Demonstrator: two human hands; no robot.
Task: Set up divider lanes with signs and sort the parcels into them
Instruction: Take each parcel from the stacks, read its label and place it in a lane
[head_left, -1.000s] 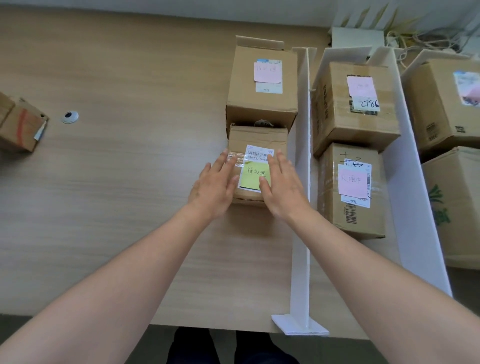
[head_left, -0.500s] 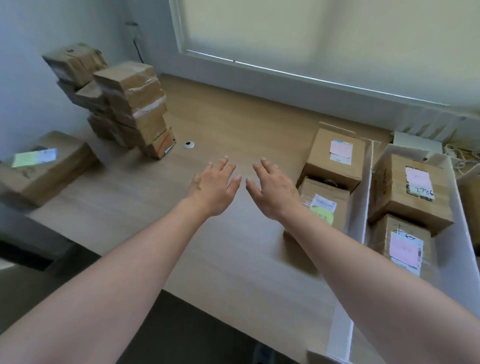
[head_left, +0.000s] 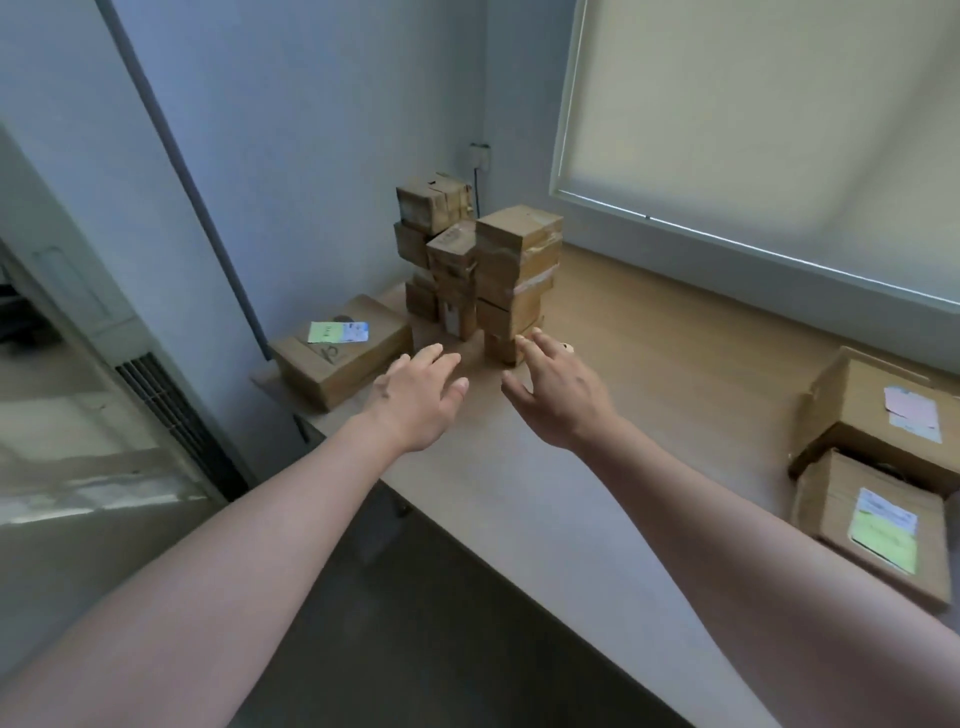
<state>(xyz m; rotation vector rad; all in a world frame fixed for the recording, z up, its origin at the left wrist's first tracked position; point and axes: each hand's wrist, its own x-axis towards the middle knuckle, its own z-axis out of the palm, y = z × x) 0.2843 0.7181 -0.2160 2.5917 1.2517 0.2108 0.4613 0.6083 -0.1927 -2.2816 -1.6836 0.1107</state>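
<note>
Two bare forearms reach forward from the bottom of the view over the near edge of the wooden worktop (head_left: 649, 415). The left hand (head_left: 415, 400) is spread palm down with its fingers loosely straight and holds nothing; the right hand (head_left: 558, 395) beside it is likewise spread, fingers straight and apart, and holds nothing. Both hover above the worktop, a small gap between them, pointing toward a stack of parcels (head_left: 478, 270). At the right edge, near the person, a parcel with a green note (head_left: 872, 535) lies on the worktop, and just behind it, touching or nearly so, sits a larger parcel with a pink note (head_left: 883, 410). Beyond the left hand, at the worktop's left end, lies a flat parcel (head_left: 343, 353) with a green and blue label on top. Just past the fingertips the stack of small brown taped parcels rises several boxes high, unevenly piled, near the corner of the wall. Behind the worktop a pale roller blind (head_left: 769, 124) covers the window.
</note>
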